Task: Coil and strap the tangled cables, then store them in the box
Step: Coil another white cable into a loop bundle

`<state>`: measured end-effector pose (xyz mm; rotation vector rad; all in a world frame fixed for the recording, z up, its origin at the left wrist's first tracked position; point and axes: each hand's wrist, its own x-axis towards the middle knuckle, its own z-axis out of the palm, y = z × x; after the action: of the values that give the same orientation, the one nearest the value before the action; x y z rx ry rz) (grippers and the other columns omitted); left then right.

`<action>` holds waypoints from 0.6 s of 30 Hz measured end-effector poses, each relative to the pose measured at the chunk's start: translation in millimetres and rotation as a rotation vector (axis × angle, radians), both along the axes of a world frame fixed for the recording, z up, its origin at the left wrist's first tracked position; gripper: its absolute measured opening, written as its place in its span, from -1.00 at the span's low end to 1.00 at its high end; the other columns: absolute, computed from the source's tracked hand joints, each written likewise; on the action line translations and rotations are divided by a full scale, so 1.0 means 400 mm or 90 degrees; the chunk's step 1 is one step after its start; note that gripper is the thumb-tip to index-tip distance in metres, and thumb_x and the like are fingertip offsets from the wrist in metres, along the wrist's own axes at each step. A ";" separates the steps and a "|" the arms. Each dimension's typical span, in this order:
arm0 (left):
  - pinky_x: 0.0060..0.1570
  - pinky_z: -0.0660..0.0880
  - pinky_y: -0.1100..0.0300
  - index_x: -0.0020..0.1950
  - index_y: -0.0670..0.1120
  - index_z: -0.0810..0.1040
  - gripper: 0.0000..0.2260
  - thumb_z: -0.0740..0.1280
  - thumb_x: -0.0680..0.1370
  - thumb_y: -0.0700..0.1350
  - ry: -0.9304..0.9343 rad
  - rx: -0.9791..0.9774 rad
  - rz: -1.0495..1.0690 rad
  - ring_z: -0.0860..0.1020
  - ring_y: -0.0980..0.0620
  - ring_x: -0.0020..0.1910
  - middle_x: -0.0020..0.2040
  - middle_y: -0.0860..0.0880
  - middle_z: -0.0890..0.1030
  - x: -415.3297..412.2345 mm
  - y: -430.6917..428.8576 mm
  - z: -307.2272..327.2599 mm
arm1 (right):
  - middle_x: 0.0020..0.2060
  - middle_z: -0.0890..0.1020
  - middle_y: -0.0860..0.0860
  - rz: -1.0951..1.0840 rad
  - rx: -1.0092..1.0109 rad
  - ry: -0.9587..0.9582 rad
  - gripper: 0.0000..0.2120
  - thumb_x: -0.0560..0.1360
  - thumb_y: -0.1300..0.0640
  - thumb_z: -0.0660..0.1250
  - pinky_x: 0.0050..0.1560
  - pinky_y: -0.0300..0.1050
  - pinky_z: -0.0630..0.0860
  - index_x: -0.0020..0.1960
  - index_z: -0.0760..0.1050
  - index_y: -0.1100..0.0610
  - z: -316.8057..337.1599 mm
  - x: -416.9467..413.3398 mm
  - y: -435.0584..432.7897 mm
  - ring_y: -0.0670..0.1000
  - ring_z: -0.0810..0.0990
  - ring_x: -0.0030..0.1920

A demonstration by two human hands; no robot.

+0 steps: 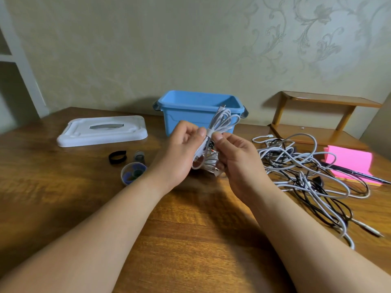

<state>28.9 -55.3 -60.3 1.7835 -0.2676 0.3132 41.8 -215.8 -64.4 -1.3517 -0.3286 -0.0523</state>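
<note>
A coiled white cable [222, 121] stands upright above the wooden table, bound at its middle by a pale strap [209, 133]. My left hand [183, 149] pinches the bundle at the strap from the left. My right hand [234, 159] pinches it from the right, fingers curled round the lower loops. Behind the bundle stands an open blue box [179, 115], its inside showing nothing. A tangle of white and black cables [306, 172] lies on the table to the right.
A white lid [101, 131] lies at the back left. A black strap loop [117, 157], a small grey roll [139, 156] and a round tub of straps [132, 172] sit left of my hands. A pink notepad [349, 160] with a black pen [359, 174] is at the right, behind it a wooden shelf [317, 115].
</note>
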 end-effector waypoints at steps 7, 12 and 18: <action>-0.13 0.69 0.01 0.21 0.04 0.52 -0.73 0.27 0.70 0.22 -0.032 0.079 -0.018 0.68 0.14 -0.03 0.04 0.04 0.68 -0.006 -0.013 -0.011 | -0.39 0.60 -0.04 -0.038 -0.009 0.022 -0.67 0.71 0.07 0.34 -0.44 -0.24 0.36 0.13 0.60 0.39 -0.007 0.001 0.006 -0.13 0.44 -0.46; -0.39 0.51 0.07 0.10 -0.08 0.57 -0.74 0.27 0.74 0.10 -0.002 -0.083 -0.006 0.57 -0.01 -0.26 -0.15 -0.05 0.60 0.011 -0.011 -0.016 | -0.35 0.61 -0.06 -0.014 0.011 0.007 -0.82 0.72 0.16 0.30 -0.39 -0.24 0.33 0.12 0.60 0.27 0.000 -0.004 0.015 -0.15 0.45 -0.47; -0.50 0.38 0.16 0.02 -0.11 0.55 -0.78 0.25 0.76 -0.02 0.052 -0.263 -0.084 0.43 0.03 -0.43 -0.23 -0.11 0.52 0.002 -0.024 0.000 | -0.38 0.61 0.01 0.038 0.081 0.056 -0.84 0.71 0.22 0.28 -0.45 -0.24 0.27 -0.05 0.52 0.17 0.015 -0.021 0.026 -0.12 0.45 -0.55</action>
<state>29.6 -65.0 -60.5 1.3606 -0.2413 0.1835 33.5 -205.5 -58.3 -1.2136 -0.2862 0.0353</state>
